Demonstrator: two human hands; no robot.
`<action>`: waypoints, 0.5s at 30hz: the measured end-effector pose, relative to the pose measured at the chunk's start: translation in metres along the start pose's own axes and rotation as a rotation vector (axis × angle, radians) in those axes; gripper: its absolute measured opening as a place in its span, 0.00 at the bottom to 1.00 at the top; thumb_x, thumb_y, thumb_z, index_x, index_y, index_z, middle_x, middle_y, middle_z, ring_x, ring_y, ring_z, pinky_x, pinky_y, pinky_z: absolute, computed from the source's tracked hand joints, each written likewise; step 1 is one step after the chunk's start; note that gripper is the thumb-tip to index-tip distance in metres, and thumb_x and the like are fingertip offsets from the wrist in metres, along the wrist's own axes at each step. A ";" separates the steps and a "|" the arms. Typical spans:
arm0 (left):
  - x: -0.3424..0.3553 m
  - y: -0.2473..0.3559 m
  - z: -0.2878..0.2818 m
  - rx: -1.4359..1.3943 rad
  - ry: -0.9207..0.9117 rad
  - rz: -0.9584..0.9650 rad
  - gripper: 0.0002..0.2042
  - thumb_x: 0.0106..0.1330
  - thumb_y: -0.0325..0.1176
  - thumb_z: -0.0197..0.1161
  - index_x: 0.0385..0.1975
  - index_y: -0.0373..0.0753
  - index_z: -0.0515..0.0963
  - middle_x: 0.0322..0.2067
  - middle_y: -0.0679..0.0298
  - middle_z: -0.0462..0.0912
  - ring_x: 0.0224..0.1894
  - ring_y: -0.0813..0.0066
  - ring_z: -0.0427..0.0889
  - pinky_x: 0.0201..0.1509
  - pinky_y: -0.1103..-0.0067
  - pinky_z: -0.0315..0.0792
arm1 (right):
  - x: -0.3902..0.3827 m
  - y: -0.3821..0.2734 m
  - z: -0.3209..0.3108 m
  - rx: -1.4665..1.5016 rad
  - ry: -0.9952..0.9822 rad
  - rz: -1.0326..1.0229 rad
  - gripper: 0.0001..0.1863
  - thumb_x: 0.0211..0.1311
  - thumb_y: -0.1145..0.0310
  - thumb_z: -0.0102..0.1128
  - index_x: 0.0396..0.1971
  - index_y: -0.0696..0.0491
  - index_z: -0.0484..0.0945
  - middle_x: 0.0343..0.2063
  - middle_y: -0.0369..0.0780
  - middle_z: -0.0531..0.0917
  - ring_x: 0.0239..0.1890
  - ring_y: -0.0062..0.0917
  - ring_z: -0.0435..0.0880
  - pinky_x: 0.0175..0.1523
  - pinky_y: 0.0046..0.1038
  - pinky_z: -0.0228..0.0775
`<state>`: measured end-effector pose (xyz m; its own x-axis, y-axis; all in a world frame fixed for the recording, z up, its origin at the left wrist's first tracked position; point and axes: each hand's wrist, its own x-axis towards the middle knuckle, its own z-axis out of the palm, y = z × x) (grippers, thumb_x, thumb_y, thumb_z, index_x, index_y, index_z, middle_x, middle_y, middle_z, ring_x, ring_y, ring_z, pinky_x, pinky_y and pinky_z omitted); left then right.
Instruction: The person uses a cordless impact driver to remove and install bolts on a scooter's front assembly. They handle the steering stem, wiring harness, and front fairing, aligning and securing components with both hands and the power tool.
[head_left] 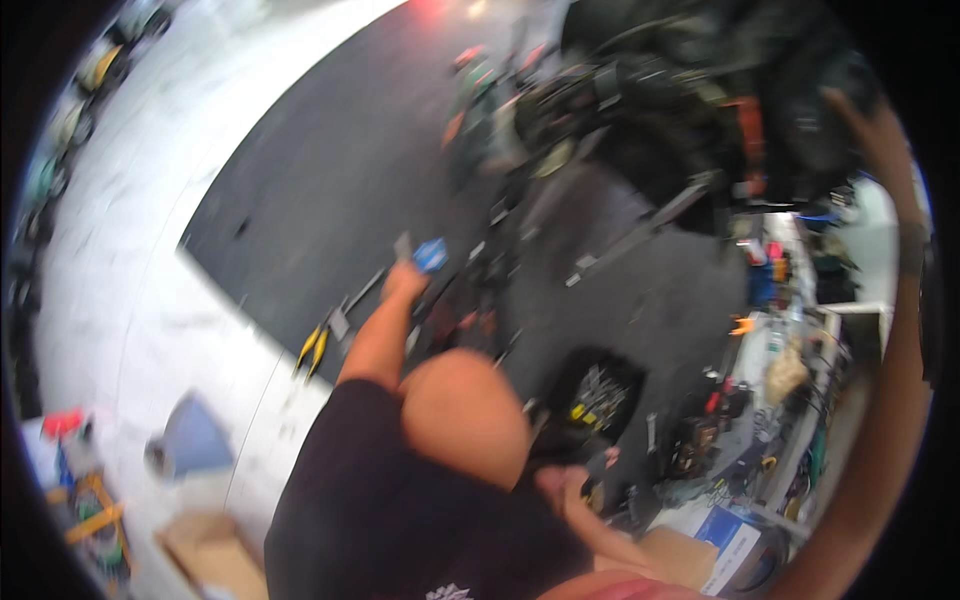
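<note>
At the upper right my right arm reaches up, and my right hand (873, 138) rests against a large dark machine (670, 140) with an orange upright part (750, 145). One digit stretches out from it; the others are blurred, and I see nothing held. My left hand is outside the picture. Below me crouches a person in a black top (400, 500). That person's left hand (404, 281) is beside a small blue packet (430, 255) and a flat pale tool (402, 245). A second hand (562, 484), apparently also theirs, is low beside a black tray (565, 385) of metal pieces.
Yellow-handled pliers (313, 350) lie on the dark mat (300, 190). A cluttered bench or shelf (790, 440) runs along the right. At the lower left are a blue-grey funnel-shaped thing (197, 437) and a cardboard box (215, 555). Motion blurs the view.
</note>
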<state>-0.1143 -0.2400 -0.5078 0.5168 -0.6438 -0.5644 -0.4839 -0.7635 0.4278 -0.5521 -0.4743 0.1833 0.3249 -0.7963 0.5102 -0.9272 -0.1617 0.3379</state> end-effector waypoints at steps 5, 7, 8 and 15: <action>0.001 -0.012 -0.022 -0.341 -0.116 -0.258 0.19 0.61 0.34 0.73 0.50 0.30 0.84 0.43 0.49 0.89 0.43 0.52 0.90 0.41 0.53 0.83 | -0.009 -0.020 -0.012 -0.049 0.017 0.192 0.63 0.58 0.32 0.70 0.77 0.65 0.52 0.62 0.62 0.77 0.61 0.54 0.82 0.62 0.47 0.77; -0.008 -0.025 -0.040 -0.679 -0.199 -0.335 0.11 0.64 0.30 0.71 0.39 0.30 0.82 0.29 0.55 0.85 0.25 0.57 0.85 0.24 0.59 0.79 | -0.021 -0.028 -0.024 -0.040 0.013 0.212 0.64 0.58 0.32 0.69 0.77 0.65 0.50 0.63 0.62 0.76 0.62 0.53 0.82 0.63 0.46 0.77; -0.015 -0.027 -0.050 -0.744 -0.150 -0.286 0.10 0.65 0.30 0.71 0.38 0.30 0.81 0.28 0.56 0.84 0.24 0.58 0.84 0.24 0.60 0.78 | -0.022 -0.032 -0.028 -0.035 0.003 0.222 0.64 0.59 0.33 0.69 0.77 0.65 0.50 0.64 0.62 0.75 0.62 0.53 0.81 0.63 0.46 0.77; -0.114 0.093 -0.220 -1.066 0.381 0.295 0.18 0.69 0.33 0.71 0.52 0.28 0.77 0.39 0.59 0.84 0.34 0.70 0.84 0.32 0.71 0.79 | -0.029 -0.037 -0.037 0.114 -0.027 0.277 0.62 0.62 0.40 0.71 0.80 0.63 0.45 0.62 0.58 0.74 0.56 0.50 0.86 0.58 0.45 0.80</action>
<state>-0.0629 -0.2486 -0.2486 0.7491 -0.6393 -0.1735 0.1234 -0.1226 0.9848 -0.5202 -0.4235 0.1855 0.0529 -0.8344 0.5486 -0.9953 0.0007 0.0971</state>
